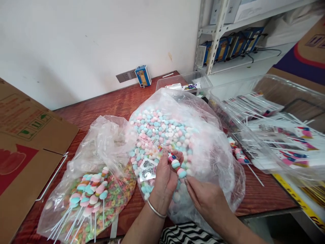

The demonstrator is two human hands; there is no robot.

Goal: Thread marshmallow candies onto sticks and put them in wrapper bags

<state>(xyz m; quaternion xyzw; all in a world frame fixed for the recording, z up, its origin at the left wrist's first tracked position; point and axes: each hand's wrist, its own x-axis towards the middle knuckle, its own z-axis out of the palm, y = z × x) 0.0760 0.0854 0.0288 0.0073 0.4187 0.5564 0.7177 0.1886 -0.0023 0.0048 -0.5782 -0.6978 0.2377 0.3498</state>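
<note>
Over the big bag of candies, my left hand (166,173) is closed on a small clear printed wrapper (158,145). A candy skewer (178,168) of pastel marshmallow pieces has its upper end at the wrapper; how far inside it reaches I cannot tell. My right hand (207,195) pinches the skewer's lower end, where the stick is mostly hidden by the fingers. Beneath both hands lies the open clear bag (208,145) of pink, blue and white marshmallows (162,125). Flat printed wrappers (147,173) rest on these marshmallows, left of my left hand.
At left, several candy skewers (88,191) lie on a bag of ring candies (127,184), beside a cardboard box (30,135). A clear bin (254,135) of wrapped skewers stands at right, with one wrapped skewer (240,156) beside it. A blue device (143,76) sits against the wall.
</note>
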